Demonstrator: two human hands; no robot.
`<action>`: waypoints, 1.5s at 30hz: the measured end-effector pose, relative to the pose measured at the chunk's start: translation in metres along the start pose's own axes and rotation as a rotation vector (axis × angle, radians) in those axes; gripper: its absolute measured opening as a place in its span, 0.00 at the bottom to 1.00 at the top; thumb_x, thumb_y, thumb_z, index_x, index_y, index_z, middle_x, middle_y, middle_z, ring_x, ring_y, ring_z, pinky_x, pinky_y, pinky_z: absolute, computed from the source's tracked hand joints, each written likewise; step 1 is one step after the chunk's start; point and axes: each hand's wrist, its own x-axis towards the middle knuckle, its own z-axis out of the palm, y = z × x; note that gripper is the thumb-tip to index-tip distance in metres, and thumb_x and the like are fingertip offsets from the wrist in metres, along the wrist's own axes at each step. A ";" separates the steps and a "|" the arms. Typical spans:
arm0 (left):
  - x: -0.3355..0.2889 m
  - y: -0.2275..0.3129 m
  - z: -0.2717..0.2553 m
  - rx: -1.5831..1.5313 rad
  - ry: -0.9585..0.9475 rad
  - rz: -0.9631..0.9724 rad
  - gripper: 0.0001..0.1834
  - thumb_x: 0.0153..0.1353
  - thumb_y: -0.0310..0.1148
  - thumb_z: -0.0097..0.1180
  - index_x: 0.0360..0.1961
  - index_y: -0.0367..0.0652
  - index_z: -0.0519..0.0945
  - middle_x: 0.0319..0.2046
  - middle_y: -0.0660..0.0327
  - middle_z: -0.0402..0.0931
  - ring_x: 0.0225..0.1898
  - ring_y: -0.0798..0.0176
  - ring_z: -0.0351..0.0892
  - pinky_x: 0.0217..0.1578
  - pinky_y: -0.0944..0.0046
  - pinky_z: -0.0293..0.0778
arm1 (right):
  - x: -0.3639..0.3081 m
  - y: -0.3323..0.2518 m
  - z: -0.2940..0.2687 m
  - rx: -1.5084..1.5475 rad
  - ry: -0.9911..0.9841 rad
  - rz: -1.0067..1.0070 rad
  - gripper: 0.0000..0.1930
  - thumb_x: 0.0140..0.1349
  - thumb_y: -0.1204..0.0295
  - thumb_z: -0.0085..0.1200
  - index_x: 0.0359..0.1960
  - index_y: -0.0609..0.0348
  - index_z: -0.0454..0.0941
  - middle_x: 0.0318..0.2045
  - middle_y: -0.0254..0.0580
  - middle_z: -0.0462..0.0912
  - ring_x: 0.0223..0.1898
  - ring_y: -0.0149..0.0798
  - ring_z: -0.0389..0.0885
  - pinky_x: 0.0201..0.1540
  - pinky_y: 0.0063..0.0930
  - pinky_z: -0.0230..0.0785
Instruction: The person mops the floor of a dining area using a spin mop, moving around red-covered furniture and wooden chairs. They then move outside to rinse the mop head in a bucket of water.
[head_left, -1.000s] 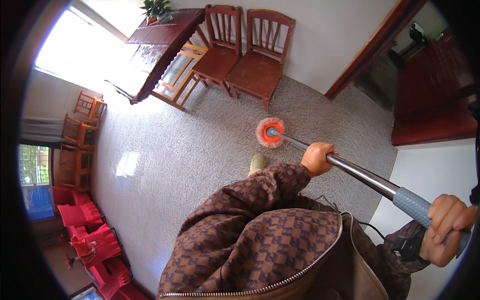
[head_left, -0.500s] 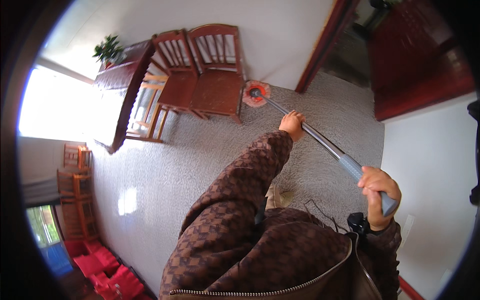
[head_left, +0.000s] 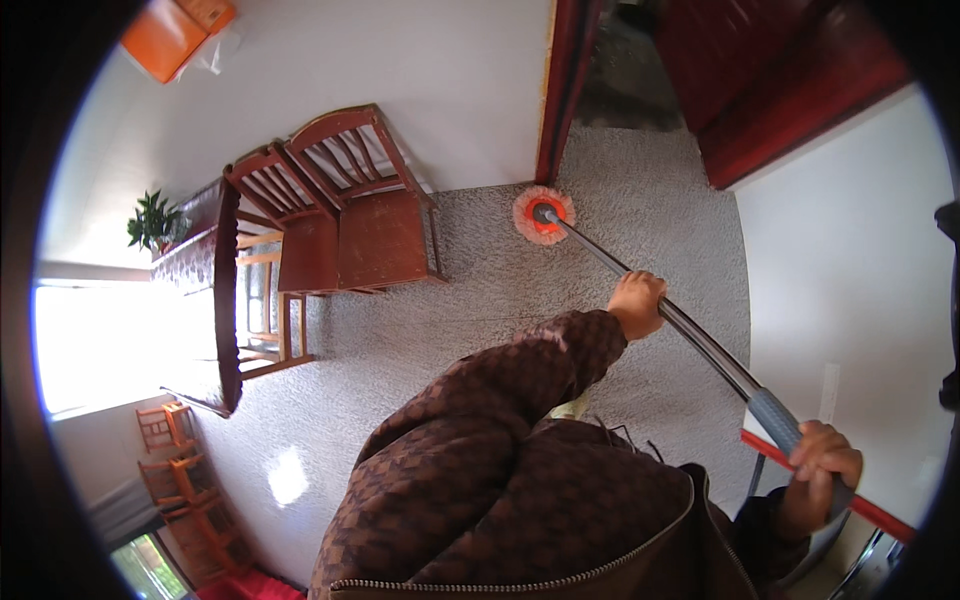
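Observation:
A mop (head_left: 710,352) with a metal pole runs slantwise from lower right to upper middle. Its round head (head_left: 545,215), with a pink fringe and orange-red centre, lies on the grey floor near the foot of the door frame. My left hand (head_left: 638,304) is wrapped round the metal pole partway along. Farther back, my right hand (head_left: 822,478) grips the grey handle near its end. Both sleeves are brown and checked.
Two red-brown wooden chairs (head_left: 382,240) stand against the wall, left of the mop head. Beside them is a dark table (head_left: 228,300) with a potted plant (head_left: 155,222). A dark red door (head_left: 780,80) stands beyond the door frame (head_left: 570,90). A white wall (head_left: 840,250) rises at right.
The mop head has moved away from the chair leg, rightward toward the door frame. Both hands, still on the mop, now appear farther right and lower. The view has turned as well.

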 end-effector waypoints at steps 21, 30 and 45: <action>-0.027 -0.037 -0.070 0.046 0.179 0.032 0.08 0.46 0.30 0.62 0.21 0.43 0.74 0.24 0.56 0.73 0.33 0.48 0.73 0.36 0.51 0.68 | 0.051 0.027 0.033 0.441 -0.240 -0.096 0.08 0.56 0.72 0.60 0.25 0.55 0.72 0.18 0.35 0.76 0.16 0.34 0.75 0.28 0.32 0.70; -0.009 0.044 0.025 -0.110 -0.064 0.165 0.13 0.50 0.34 0.61 0.18 0.41 0.72 0.20 0.53 0.73 0.29 0.45 0.73 0.32 0.50 0.67 | 0.049 -0.024 -0.077 0.247 -0.471 -0.021 0.10 0.61 0.69 0.54 0.22 0.52 0.71 0.14 0.33 0.75 0.17 0.30 0.76 0.32 0.31 0.70; 0.208 -0.002 0.131 -0.007 -0.165 0.047 0.05 0.47 0.29 0.53 0.26 0.41 0.74 0.29 0.50 0.74 0.36 0.43 0.74 0.37 0.49 0.69 | 0.067 0.176 -0.135 0.234 0.029 -0.101 0.08 0.52 0.83 0.48 0.33 0.60 0.68 0.22 0.40 0.74 0.27 0.39 0.75 0.49 0.45 0.68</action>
